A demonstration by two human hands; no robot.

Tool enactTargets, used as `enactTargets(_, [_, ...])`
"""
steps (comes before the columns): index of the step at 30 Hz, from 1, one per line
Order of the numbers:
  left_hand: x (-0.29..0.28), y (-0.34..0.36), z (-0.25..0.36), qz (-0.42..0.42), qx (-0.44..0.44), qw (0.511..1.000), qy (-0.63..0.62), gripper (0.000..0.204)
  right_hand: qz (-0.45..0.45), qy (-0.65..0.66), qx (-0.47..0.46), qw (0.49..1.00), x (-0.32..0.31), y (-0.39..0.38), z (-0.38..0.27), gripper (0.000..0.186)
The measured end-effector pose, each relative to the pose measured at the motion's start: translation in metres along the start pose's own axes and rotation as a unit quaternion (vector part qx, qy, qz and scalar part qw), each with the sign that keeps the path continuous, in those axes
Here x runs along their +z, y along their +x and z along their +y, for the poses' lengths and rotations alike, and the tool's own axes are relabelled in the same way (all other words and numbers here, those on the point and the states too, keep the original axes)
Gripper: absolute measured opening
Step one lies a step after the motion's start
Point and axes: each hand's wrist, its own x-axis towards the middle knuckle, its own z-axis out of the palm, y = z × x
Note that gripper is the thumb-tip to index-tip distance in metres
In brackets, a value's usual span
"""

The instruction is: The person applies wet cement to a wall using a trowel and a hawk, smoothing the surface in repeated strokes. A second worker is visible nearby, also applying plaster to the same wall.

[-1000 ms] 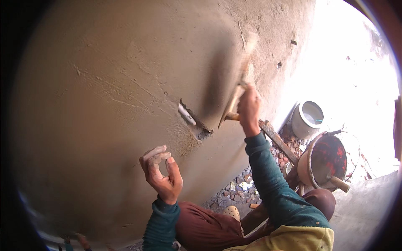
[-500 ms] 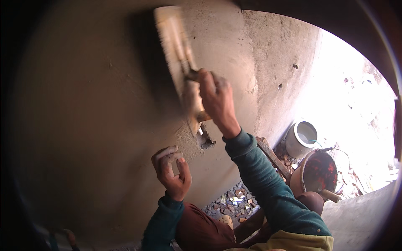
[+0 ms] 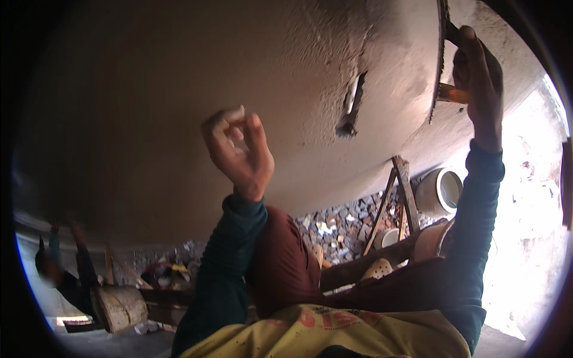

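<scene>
My right hand (image 3: 482,80) is wrapped round the handle of a long flat plastering trowel (image 3: 440,71), which shows nearly edge-on at the wall on the right. Its blade stands upright, and whether it touches the plaster along its whole length I cannot tell. My left hand (image 3: 240,152) is raised in front of the wall with its fingers loosely curled, thumb and fingertips apart, nothing visible in it. Between my hands, the grey plastered wall (image 3: 197,143) has a narrow slot (image 3: 346,127) with a short white pipe (image 3: 352,95) inside and rough plaster round it.
Below the wall lies stone rubble (image 3: 352,218). A wooden trestle (image 3: 404,191) leans there beside a white bucket (image 3: 427,194), a small pail (image 3: 388,238) and a pinkish bucket (image 3: 427,241). At the lower left, another person (image 3: 65,280) works near a stained bucket (image 3: 125,307).
The view has shifted. My right hand has carried the trowel right, past the slot, and the blade has turned from face-on to edge-on. The left hand stays raised and curled.
</scene>
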Motion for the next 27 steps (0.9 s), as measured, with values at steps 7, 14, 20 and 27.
enactTargets(7, [-0.05,-0.031,-0.014,-0.04,-0.115,0.976,-0.178,0.019,-0.222,-0.089,0.08,0.968,-0.016,-0.079,0.09,0.046])
enactTargets(14, [-0.094,-0.097,-0.064,-0.474,-0.474,0.719,-0.181,0.023,-0.454,-0.128,0.266,0.841,-0.01,-0.168,0.145,0.044])
enactTargets(20, [-0.058,-0.22,-0.063,-0.673,-0.482,0.505,-0.246,0.055,-0.488,-0.239,0.043,0.839,0.022,-0.224,0.186,0.045])
enactTargets(27, [-0.007,-0.274,-0.023,-0.625,-0.567,0.337,-0.417,0.077,-0.553,-0.382,0.003,0.74,0.057,-0.244,0.223,0.04])
